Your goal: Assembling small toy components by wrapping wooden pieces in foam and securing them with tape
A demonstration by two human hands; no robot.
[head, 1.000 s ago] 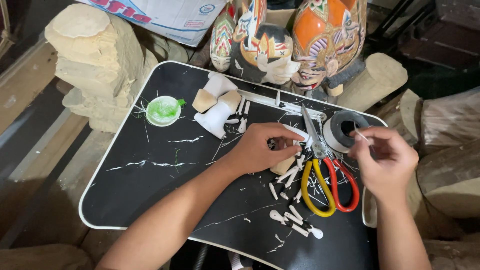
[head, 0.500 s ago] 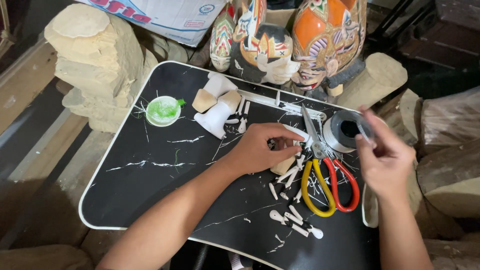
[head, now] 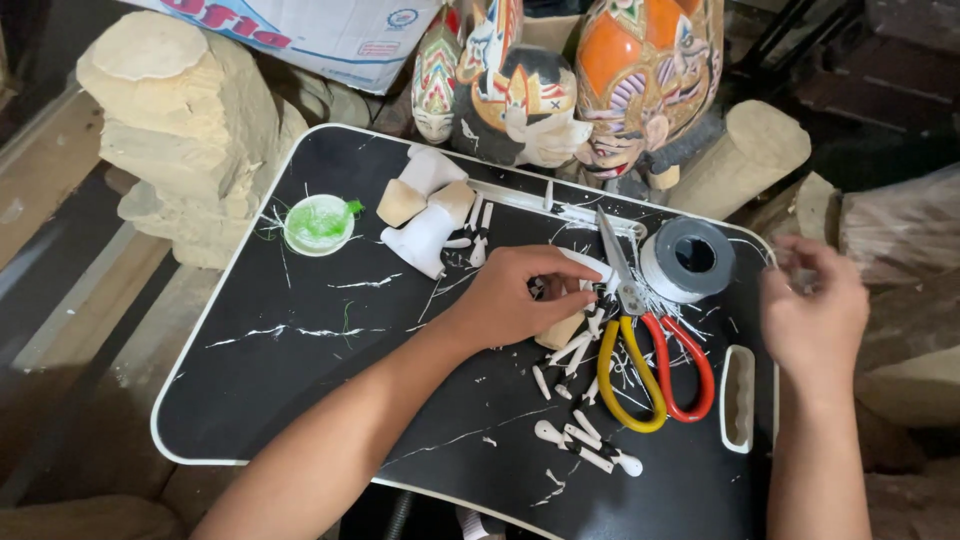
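Note:
My left hand rests on a black lap tray, fingers closed around a small white carved piece beside the scissors. The scissors have one yellow and one red handle and lie with the blades pointing away from me. Several small white pegs are scattered near them. A grey tape roll stands at the tray's far right. My right hand hovers blurred off the tray's right edge, fingers loosely curled. Whether it holds anything is unclear.
A round lid smeared with green paint and a white carved figure with tan ends lie at the tray's back. Painted wooden masks, a rough wood block, a wooden cylinder and a cardboard box crowd the far side.
My right hand has drawn away from the tape roll to the right, past the tray's edge. My left hand has stayed in place by the scissors.

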